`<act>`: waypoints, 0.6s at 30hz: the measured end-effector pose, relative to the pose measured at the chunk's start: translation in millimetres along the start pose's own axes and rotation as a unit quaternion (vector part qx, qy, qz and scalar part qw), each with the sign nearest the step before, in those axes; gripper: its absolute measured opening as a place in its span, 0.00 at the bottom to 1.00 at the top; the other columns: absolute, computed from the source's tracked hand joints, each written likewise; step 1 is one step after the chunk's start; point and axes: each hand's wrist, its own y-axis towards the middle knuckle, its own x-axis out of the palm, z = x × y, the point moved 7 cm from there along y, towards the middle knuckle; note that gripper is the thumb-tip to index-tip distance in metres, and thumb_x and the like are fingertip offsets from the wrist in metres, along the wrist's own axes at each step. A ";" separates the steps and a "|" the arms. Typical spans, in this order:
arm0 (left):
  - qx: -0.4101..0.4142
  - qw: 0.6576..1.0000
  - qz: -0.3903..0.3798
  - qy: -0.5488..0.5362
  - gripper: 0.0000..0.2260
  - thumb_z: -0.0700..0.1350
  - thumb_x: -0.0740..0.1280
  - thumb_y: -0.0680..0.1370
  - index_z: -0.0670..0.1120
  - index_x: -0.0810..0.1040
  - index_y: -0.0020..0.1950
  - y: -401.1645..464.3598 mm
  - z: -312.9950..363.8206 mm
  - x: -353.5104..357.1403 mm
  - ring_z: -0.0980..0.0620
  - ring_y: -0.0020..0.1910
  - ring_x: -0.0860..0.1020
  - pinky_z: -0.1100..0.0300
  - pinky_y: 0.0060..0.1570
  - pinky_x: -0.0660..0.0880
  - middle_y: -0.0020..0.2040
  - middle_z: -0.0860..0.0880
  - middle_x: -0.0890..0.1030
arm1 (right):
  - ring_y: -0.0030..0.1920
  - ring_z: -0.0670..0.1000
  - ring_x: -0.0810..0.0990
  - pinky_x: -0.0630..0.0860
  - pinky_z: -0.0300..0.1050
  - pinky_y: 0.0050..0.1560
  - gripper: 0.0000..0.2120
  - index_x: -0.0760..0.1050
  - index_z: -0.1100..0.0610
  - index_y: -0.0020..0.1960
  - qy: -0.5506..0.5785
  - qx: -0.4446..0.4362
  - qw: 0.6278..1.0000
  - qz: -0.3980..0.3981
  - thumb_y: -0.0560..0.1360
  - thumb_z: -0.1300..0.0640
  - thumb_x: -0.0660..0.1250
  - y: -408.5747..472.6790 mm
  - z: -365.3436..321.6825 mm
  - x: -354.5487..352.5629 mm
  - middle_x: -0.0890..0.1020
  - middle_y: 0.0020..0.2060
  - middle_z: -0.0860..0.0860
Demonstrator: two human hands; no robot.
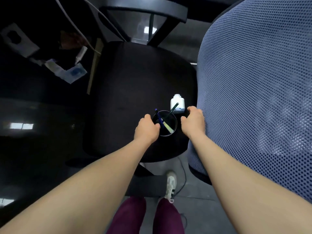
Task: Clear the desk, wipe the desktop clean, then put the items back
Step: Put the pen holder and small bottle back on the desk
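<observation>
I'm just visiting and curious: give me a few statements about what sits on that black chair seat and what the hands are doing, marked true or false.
1. The round black pen cup stands on the black chair seat. True.
2. The small white plastic bottle lies inside the cup. False: it stands on the seat just behind it.
3. The left hand is at the cup's left rim. True.
4. The cup is empty. False: it holds pens.
5. The right hand lifts the bottle. False: it is beside it, by the blue mesh chair back.

Both hands flanking pen cup on chair seat, seemingly gripping.
</observation>
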 end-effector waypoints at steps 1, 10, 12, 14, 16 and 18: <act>-0.002 1.000 -0.002 -0.001 0.15 0.47 0.61 0.79 0.43 0.68 0.64 4.2 -0.5 2.2 0.44 0.52 0.75 0.54 0.43 0.70 0.58 0.43 0.75 | 0.61 0.57 0.72 0.68 0.50 0.63 0.18 0.68 0.58 0.67 0.003 0.004 1.000 0.000 0.78 0.61 0.62 2.6 0.9 2.7 0.70 0.64 0.56; 0.044 0.997 0.022 0.066 0.04 0.38 0.57 0.76 0.41 0.71 0.46 32.6 -5.3 -15.1 0.44 0.42 0.73 0.55 0.36 0.66 0.45 0.43 0.76 | 0.59 0.57 0.72 0.69 0.47 0.52 0.18 0.67 0.59 0.66 0.005 0.013 1.000 0.004 0.77 0.62 0.62 24.0 -2.3 15.7 0.69 0.63 0.56; 0.051 0.996 0.043 0.056 0.03 0.39 0.58 0.76 0.40 0.71 0.46 38.6 -5.0 -32.3 0.42 0.42 0.72 0.55 0.38 0.66 0.45 0.42 0.75 | 0.60 0.57 0.71 0.70 0.48 0.53 0.20 0.66 0.58 0.67 0.002 0.014 1.000 0.010 0.77 0.61 0.63 31.0 -6.5 17.4 0.68 0.64 0.56; 0.059 0.995 0.063 0.052 0.02 0.39 0.59 0.76 0.41 0.70 0.45 45.3 -3.4 -50.3 0.42 0.42 0.72 0.55 0.38 0.66 0.44 0.42 0.75 | 0.61 0.57 0.68 0.69 0.48 0.53 0.23 0.63 0.57 0.70 0.005 0.017 1.000 0.012 0.76 0.60 0.64 38.1 -10.7 20.4 0.66 0.65 0.56; 0.061 0.994 0.082 0.046 0.02 0.39 0.59 0.76 0.41 0.70 0.45 53.9 -4.4 -65.7 0.44 0.40 0.71 0.56 0.37 0.64 0.43 0.44 0.74 | 0.64 0.56 0.65 0.66 0.45 0.52 0.28 0.59 0.55 0.73 0.019 0.016 1.000 0.006 0.76 0.58 0.66 45.4 -15.3 28.5 0.63 0.67 0.55; 0.062 0.993 0.094 0.039 0.02 0.39 0.60 0.76 0.41 0.70 0.45 61.8 -5.8 -74.0 0.47 0.37 0.71 0.57 0.33 0.63 0.40 0.46 0.73 | 0.65 0.57 0.63 0.65 0.44 0.52 0.33 0.56 0.52 0.74 0.025 0.014 1.000 0.002 0.74 0.55 0.69 51.3 -18.3 37.0 0.60 0.68 0.55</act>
